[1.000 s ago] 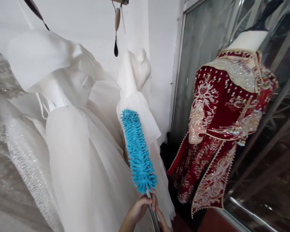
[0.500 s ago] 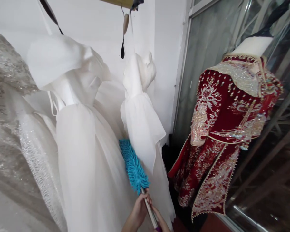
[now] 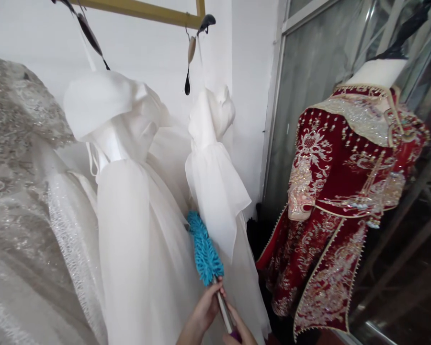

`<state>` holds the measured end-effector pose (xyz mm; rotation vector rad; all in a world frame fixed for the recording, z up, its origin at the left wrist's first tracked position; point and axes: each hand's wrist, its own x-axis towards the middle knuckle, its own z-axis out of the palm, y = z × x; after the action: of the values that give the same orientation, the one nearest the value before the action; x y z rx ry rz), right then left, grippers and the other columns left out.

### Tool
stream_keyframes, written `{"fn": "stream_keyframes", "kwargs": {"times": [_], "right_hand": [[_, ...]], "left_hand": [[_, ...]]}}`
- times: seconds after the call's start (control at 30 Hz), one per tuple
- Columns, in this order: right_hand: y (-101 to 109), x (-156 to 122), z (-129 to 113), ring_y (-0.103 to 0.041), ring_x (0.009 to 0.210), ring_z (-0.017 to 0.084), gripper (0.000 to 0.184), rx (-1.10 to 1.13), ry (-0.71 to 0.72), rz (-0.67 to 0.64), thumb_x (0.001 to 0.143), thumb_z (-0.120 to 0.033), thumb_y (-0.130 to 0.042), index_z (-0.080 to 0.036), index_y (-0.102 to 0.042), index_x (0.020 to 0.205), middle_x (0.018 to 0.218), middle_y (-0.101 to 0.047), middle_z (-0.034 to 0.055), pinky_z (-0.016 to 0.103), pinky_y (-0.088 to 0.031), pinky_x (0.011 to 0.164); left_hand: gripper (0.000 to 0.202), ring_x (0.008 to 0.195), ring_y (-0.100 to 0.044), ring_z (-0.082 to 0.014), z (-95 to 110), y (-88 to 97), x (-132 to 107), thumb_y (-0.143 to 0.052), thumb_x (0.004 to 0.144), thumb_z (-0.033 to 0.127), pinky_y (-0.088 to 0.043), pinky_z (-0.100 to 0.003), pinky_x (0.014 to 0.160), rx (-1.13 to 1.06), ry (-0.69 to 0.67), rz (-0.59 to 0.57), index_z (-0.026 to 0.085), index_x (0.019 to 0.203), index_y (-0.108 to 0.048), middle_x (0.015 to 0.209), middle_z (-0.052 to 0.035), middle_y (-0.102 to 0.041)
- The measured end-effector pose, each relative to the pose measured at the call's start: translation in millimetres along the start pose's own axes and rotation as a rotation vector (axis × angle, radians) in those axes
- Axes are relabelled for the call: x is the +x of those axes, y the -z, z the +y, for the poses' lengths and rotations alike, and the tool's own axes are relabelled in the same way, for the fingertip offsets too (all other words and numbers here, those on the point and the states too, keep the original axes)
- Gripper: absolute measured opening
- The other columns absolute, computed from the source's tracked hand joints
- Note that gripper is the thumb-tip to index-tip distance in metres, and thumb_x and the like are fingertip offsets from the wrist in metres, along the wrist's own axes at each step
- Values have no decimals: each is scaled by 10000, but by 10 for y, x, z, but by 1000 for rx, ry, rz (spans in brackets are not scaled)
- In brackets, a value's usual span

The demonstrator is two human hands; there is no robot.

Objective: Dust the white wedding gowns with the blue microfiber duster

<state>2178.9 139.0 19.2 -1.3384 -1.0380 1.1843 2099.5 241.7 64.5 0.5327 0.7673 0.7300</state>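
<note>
A duster with a fluffy turquoise head [image 3: 205,254] and a metal rod is held in both my hands at the bottom middle. My left hand [image 3: 206,306] is closed around the rod just below the fluffy head. Lower down, at the frame's bottom edge, my right hand [image 3: 240,330] grips the rod by its purple part. The duster's head lies between two hanging white dresses, a wide one [image 3: 129,230] on the left and a narrower one [image 3: 219,187] on the right, its tip reaching into the gap between them.
A sparkling beaded gown [image 3: 14,158] hangs at the far left. The dresses hang on dark hangers [image 3: 89,36] near a gold-coloured rail [image 3: 140,10]. To the right, a mannequin wears an embroidered red outfit [image 3: 337,191], beside a glass panel [image 3: 309,62].
The view has tilted up a little, so more of the gold rail shows and the dresses sit lower and further right. My hands keep their hold on the duster, whose tip remains between the white dresses.
</note>
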Motion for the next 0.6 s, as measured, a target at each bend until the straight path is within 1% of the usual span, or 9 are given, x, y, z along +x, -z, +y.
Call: {"fn": "stream_keyframes", "kwargs": {"times": [0.07, 0.1, 0.13, 0.2, 0.27, 0.33, 0.4, 0.5, 0.6], "right_hand": [[-29, 13, -184, -523, 482, 103, 798, -33, 74, -8, 657, -217, -565, -292, -335, 1418, 1229, -644, 70, 276, -499, 473], [-35, 17, -276, -507, 486, 105, 808, -50, 119, -7, 660, -211, -554, -286, -311, 1427, 1232, -637, 75, 277, -487, 470], [-38, 18, -366, -497, 495, 111, 807, -66, 165, -5, 670, -203, -538, -272, -291, 1435, 1180, -656, 78, 277, -479, 481], [-32, 6, -529, -464, 513, 116, 784, -103, 255, 3, 692, -179, -504, -222, -272, 1440, 950, -693, 60, 266, -451, 517], [-23, -24, -659, -418, 501, 107, 780, -133, 316, -7, 695, -167, -487, -176, -256, 1440, 769, -653, 21, 250, -403, 515], [-17, -63, -749, -381, 477, 96, 807, -149, 338, -36, 678, -186, -494, -133, -240, 1442, 696, -604, -2, 247, -362, 492], [-19, -101, -795, -392, 468, 97, 828, -163, 321, -49, 654, -207, -508, -98, -261, 1437, 665, -584, -4, 256, -378, 504], [-59, -142, -784, -451, 481, 127, 779, -241, 342, -30, 641, -238, -512, -74, -380, 1391, 615, -592, 10, 285, -440, 559], [-175, -156, -698, -516, 527, 155, 723, -320, 400, 3, 629, -247, -507, -112, -484, 1339, 673, -662, 51, 295, -466, 586]], "left_hand": [[474, 527, -508, -80, 231, -167, -96, -817, 521, 313, -347, -227, 592, 58, -79, -73, 143, 911, -610, 505, 70, -576], [496, 528, -502, -83, 339, -251, -152, -815, 528, 340, -343, -234, 588, 95, -115, -108, 148, 931, -598, 508, 70, -573], [495, 528, -495, -85, 438, -332, -212, -804, 550, 360, -340, -241, 585, 129, -150, -143, 153, 944, -586, 511, 69, -570], [456, 536, -491, -89, 603, -479, -345, -767, 610, 373, -342, -254, 597, 182, -212, -223, 165, 962, -567, 522, 68, -563], [401, 557, -498, -96, 725, -597, -493, -736, 655, 365, -346, -263, 621, 206, -270, -302, 173, 962, -564, 526, 67, -549], [350, 571, -498, -108, 807, -680, -654, -718, 678, 356, -339, -271, 630, 211, -323, -369, 178, 944, -575, 510, 67, -524], [290, 569, -489, -118, 853, -726, -815, -705, 692, 352, -330, -281, 636, 213, -366, -426, 179, 893, -588, 478, 66, -492], [247, 542, -459, -119, 859, -714, -1006, -698, 698, 366, -322, -296, 654, 209, -394, -462, 186, 822, -583, 442, 70, -451], [316, 511, -415, -109, 813, -590, -1102, -729, 651, 439, -306, -293, 643, 172, -437, -345, 200, 766, -556, 410, 87, -406]]}}
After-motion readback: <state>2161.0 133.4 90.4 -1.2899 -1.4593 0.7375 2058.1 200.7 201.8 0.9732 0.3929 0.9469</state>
